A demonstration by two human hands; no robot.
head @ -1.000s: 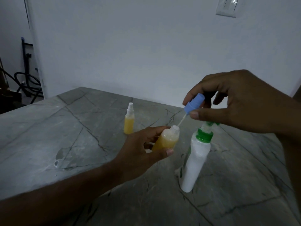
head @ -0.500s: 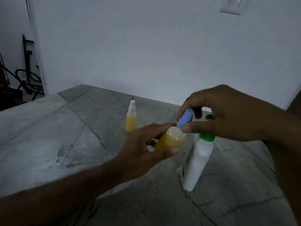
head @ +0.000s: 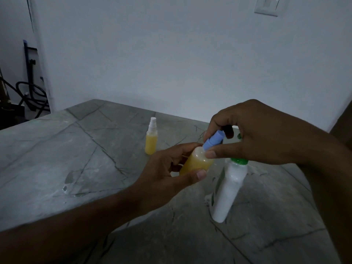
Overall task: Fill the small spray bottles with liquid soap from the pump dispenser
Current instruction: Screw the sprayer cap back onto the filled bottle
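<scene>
Left hand (head: 163, 174): grip closed around the small spray bottle (head: 196, 161), thumb along the near side, fingers behind; bottle held above the surface, tilted with its neck toward the right hand.
Small spray bottle: translucent, filled with yellow-orange liquid nearly to the shoulder.
Right hand (head: 253, 134): narrow grip, thumb and fingertips pinching the blue spray cap (head: 213, 140); hand sits just above and to the right of the left-hand grip.
Blue spray cap: seated on the neck of the held bottle, tilted in line with it; whether it is fully tightened cannot be told.
Pump dispenser (head: 229, 189): white body, green collar, standing on the surface directly below the right hand and just right of the left-hand grip; its pump head is mostly hidden behind the right hand.
Second spray bottle (head: 151, 139): white cap on, yellow liquid inside, upright on the surface beyond and left of both grips, apart from them.
Surface (head: 76, 159): grey stone with dark veins; a small wet patch lies left of the left forearm.
</scene>
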